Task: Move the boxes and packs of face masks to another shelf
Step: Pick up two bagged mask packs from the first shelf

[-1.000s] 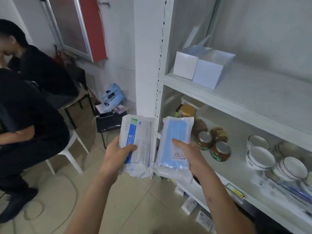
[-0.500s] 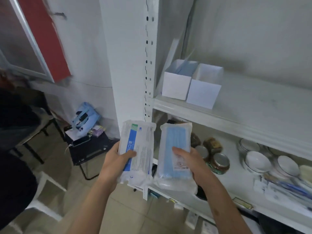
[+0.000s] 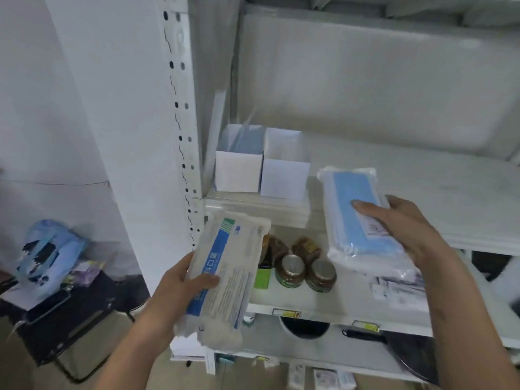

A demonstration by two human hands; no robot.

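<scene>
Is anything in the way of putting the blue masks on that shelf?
Nothing visible. The right hand holds the blue mask pack over the shelf, and the spot beyond it looks bare. The two white boxes stand off to the left.

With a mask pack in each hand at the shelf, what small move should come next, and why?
Probably lower the right hand and set the blue mask pack on the shelf board, right of the two white boxes. That pack hangs over bare board there, while the left hand holds the white pack lower, off the shelf.
</scene>
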